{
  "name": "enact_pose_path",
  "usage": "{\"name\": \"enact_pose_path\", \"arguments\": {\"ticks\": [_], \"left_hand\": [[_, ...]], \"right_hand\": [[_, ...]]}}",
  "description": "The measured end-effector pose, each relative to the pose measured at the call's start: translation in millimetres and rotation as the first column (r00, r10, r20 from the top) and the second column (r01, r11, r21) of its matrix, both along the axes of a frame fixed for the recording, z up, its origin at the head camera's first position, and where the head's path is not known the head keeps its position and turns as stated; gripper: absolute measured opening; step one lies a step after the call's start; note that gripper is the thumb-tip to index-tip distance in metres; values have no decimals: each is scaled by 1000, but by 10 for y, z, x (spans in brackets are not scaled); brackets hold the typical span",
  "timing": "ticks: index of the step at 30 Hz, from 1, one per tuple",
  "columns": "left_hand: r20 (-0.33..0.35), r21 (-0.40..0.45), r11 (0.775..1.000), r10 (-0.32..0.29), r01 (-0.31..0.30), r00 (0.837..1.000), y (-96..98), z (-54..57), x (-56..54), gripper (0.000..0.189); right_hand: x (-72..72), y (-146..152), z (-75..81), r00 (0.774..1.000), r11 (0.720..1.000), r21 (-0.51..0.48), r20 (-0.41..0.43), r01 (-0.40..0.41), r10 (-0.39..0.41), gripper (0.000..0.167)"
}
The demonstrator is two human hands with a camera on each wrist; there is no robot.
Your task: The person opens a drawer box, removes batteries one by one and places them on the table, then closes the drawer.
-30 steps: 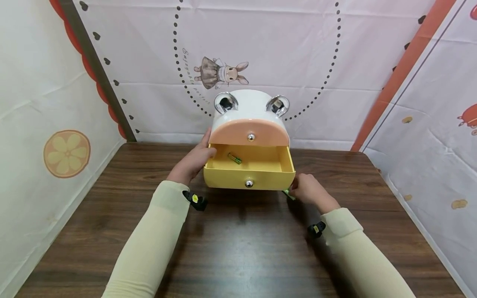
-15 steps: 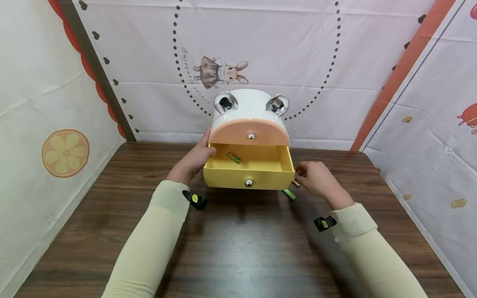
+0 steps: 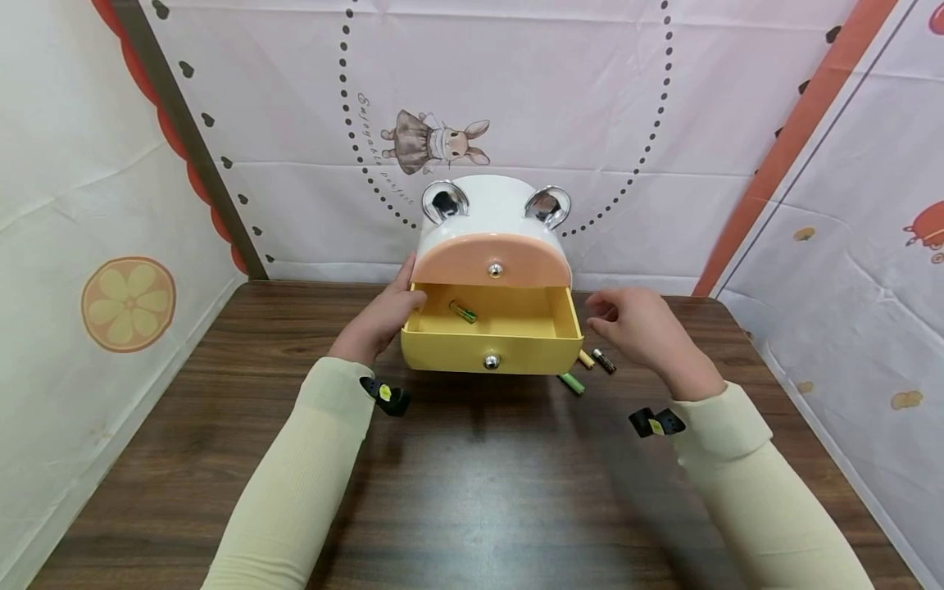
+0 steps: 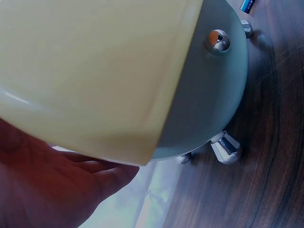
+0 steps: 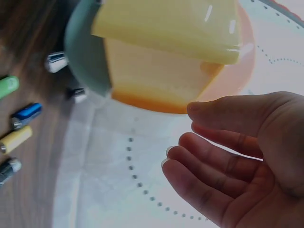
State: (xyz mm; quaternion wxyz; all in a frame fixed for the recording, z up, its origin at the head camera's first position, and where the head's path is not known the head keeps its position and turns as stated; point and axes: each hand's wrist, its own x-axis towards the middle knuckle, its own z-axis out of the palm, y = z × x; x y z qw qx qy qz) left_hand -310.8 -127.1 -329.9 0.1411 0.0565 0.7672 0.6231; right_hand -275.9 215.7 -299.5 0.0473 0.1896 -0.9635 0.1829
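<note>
From my head feed, the left hand [image 3: 378, 324] grips the yellow drawer [image 3: 492, 354], thumb over its rim. The right hand [image 3: 642, 328] hovers beside it, fingers loosely bent, thumb apart, holding nothing. Below it on the table [image 3: 472, 492] lie a black battery [image 3: 604, 361], a yellow battery [image 3: 586, 359] and a green battery [image 3: 571, 383]. Half a second ago that hand was lower, with the black one out of sight.

White printed cloth [image 3: 560, 90] hangs behind a dark wooden table [image 3: 472, 492].
</note>
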Motion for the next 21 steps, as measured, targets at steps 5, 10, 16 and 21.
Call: {"name": "enact_pose_path", "arguments": {"ticks": [5,10,16,21], "left_hand": [[11,4,1000,-4,4,1000,-6,-12,-8,94],[18,-1,1000,-3,3,1000,-11,-14,-16,93],[25,-18,1000,3,-2,1000,-20,-2,-6,92],[21,-21,1000,1,0,1000,-20,13,6,92]], "right_hand": [[-25,-88,103,1000,1000,-12,-23,-17,16,24],[-42,-217,202,998,999,-24,-33,-47,47,21],[-99,-347,262,997,997,-24,29,-75,76,24],[-155,-432,261,988,993,-46,111,-106,110,27]]}}
